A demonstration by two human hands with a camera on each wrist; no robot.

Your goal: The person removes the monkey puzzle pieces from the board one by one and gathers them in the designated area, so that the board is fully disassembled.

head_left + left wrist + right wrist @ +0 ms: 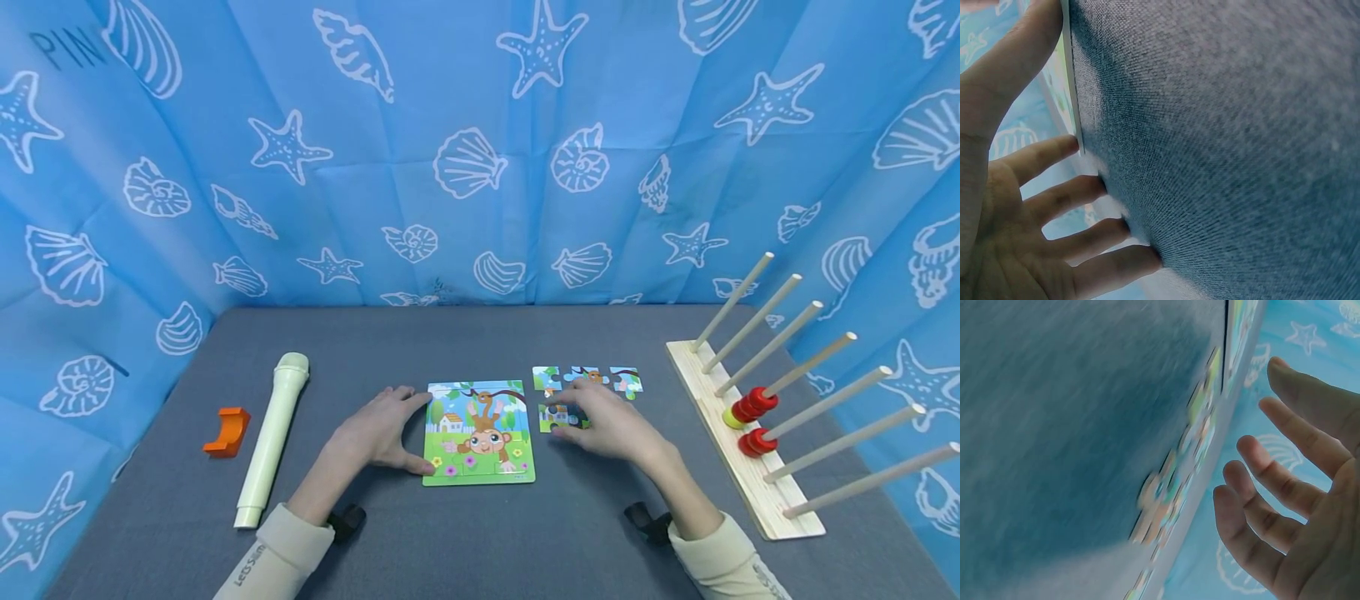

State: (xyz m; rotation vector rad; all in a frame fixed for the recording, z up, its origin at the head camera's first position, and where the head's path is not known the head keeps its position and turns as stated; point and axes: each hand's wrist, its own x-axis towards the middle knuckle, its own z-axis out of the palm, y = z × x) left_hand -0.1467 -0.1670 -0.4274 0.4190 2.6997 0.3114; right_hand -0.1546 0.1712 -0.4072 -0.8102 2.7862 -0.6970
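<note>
A square monkey puzzle board (pixel 480 433) lies flat in the middle of the table in the head view. Along its left side, the left hand (pixel 378 429) touches the edge with thumb and forefinger spread; the left wrist view shows that hand (pixel 1041 206) with its fingers apart at the board's edge (pixel 1071 81). Right of the board lie several loose puzzle pieces (pixel 547 377), partly hidden beneath the right hand (pixel 607 421). In the right wrist view, the right hand (pixel 1297 481) is raised beside the pieces (pixel 1169 481), its fingers slightly bent and gripping nothing.
A pale green microphone-shaped stick (pixel 273 437) and an orange curved block (pixel 227 432) lie at the left. On the right stands a wooden peg rack (pixel 738 442) with red rings (pixel 756 403) and a yellow one. A blue patterned curtain (pixel 465 233) hangs behind the table.
</note>
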